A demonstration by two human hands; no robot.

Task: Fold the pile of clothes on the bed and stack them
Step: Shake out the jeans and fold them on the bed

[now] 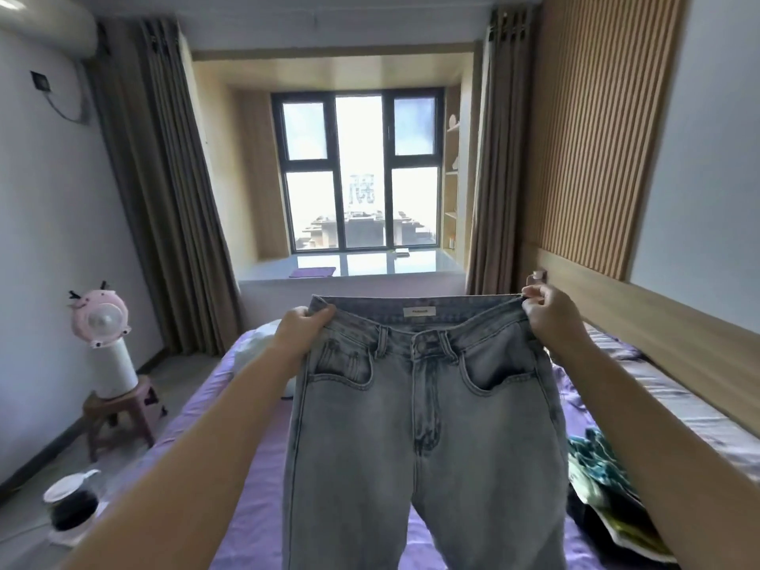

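A pair of light-wash jeans (423, 405) hangs in the air over the middle of the bed (246, 487), front side toward the camera, its waistband stretched level between two raised hands. The left hand (302, 329) grips the left end of the waistband, fingers (325, 313) curled over the top edge with the thumb behind; the right hand (549, 314) pinches the right end near a belt loop, fingers closed on the denim. The legs drop straight down and run out of view at the bottom, so whether the hems touch the purple sheet cannot be told. Denim of this kind looks fairly heavy and thick for cloth: it drapes without springing back, holds a crease well, and is not slippery, so a firm pinch at the seams should keep it. The waistband corners are the sound place to hold, since the doubled seam there will not stretch; for the fold, bringing one corner across to the other would lay leg on leg, after which the weight of the legs wants support from the bed rather than from the hands. Near the bed's right edge lies the pile of clothes (604, 487), crumpled teal, green and dark pieces still unfolded. At the far left of the bed sits a white bundle (255, 351).
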